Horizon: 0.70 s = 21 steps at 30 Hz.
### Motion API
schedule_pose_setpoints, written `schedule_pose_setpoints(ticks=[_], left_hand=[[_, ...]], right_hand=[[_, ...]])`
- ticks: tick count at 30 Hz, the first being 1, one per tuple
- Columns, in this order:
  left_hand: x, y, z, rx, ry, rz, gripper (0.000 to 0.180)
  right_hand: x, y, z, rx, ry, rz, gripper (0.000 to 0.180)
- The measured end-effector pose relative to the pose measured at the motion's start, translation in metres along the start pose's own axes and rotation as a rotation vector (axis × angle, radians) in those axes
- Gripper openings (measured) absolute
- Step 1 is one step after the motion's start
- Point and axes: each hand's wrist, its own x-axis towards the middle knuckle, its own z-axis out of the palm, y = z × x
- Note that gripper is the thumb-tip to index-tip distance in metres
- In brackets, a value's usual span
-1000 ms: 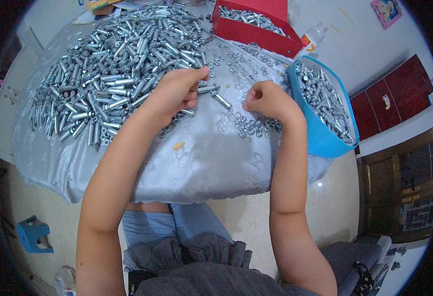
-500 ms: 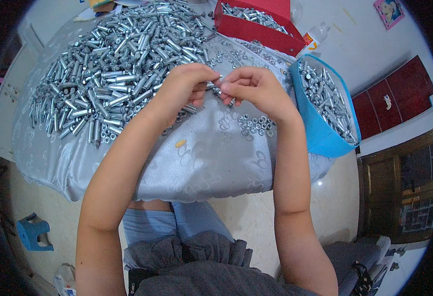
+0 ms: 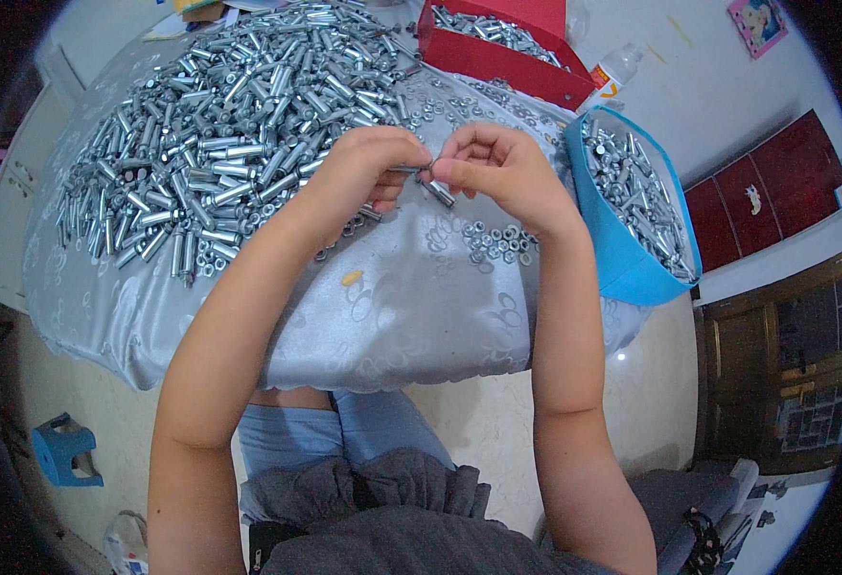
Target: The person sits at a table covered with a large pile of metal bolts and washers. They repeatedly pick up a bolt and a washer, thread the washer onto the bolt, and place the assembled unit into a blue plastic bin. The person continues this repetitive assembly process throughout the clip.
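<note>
Over the grey-clothed table, near its front edge, a small metal sleeve is pinched by the left hand and right hand, and should be kept straight while turned.

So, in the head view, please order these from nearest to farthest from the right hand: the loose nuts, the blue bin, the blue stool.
From the right hand:
1. Loose nuts, on the cloth just below it.
2. Blue bin, at the table's right edge.
3. Blue stool, on the floor, far lower left.
</note>
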Motion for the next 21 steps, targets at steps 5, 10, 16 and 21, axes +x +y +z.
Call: schedule_pose_setpoints(ticks=[5, 10, 16, 21], left_hand=[[0.003, -0.004, -0.002, -0.073, 0.008, 0.014, 0.015], [0.004, -0.005, -0.006, -0.149, 0.088, 0.044, 0.022], [0.005, -0.003, 0.001, -0.054, 0.138, 0.043, 0.041], [0.004, -0.004, 0.005, 0.024, 0.166, 0.074, 0.047]], right_hand=[[0.002, 0.006, 0.003, -0.062, 0.066, -0.091, 0.012], [0.008, 0.011, 0.015, -0.052, 0.155, -0.205, 0.015], [0.008, 0.011, 0.023, -0.06, 0.219, -0.2, 0.016], [0.009, 0.013, 0.024, -0.007, 0.251, -0.211, 0.016]])
